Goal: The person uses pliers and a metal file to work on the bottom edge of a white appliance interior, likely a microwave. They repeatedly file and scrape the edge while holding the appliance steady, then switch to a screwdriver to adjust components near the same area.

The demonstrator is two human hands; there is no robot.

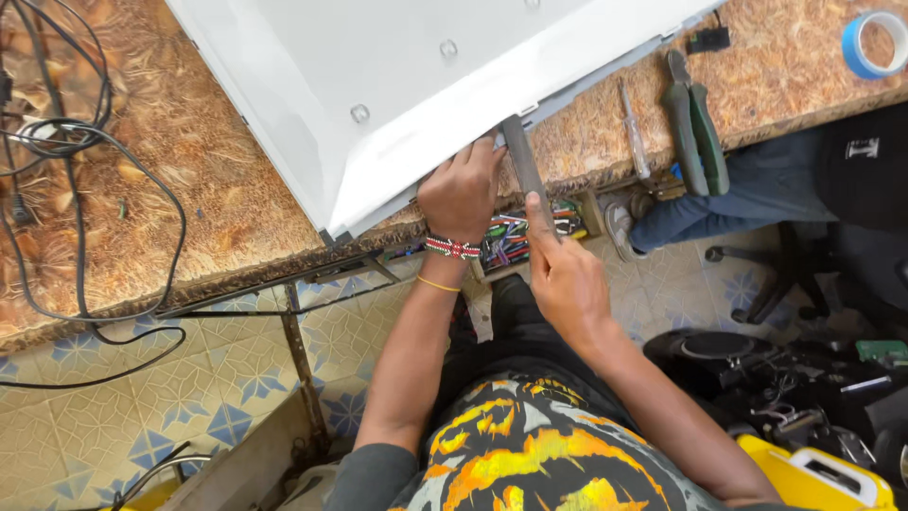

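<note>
While the left hand (462,194) presses curled fingers against the edge of a white flat panel (378,85) lying on a patterned workbench (189,189), the right hand (566,274) grips a dark flat metal tool (523,163), its tip at the panel's seam. Pliers (698,128) and a screwdriver (633,132) lie nearby.

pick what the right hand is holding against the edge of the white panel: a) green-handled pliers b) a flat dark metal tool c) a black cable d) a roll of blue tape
b: the right hand holds a flat dark metal tool whose tip meets the edge of the white panel, while the left hand rests on that edge beside it; the blue tape roll and green-handled pliers lie untouched on the table.
</note>
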